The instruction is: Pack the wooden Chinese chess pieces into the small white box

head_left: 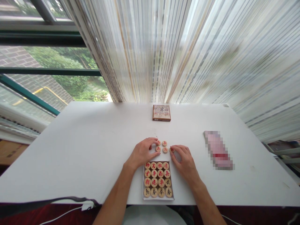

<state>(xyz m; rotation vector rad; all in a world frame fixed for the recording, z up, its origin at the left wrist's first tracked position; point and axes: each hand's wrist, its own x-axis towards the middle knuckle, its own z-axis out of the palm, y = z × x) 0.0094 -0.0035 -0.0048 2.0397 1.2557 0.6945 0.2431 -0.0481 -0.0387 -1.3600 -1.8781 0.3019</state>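
Fingers are working loose chess pieces, left hand curling over one, right hand touching another, neither grip clear.

The person is showing two long, slender bare forearms, the left forearm and the right forearm, narrowing at the wrists into bare, long-fingered hands, the left hand and the right hand. A smooth, rounded white shape, seemingly a shirt front, is showing at the lower edge of the head view, too cut off to tell more.
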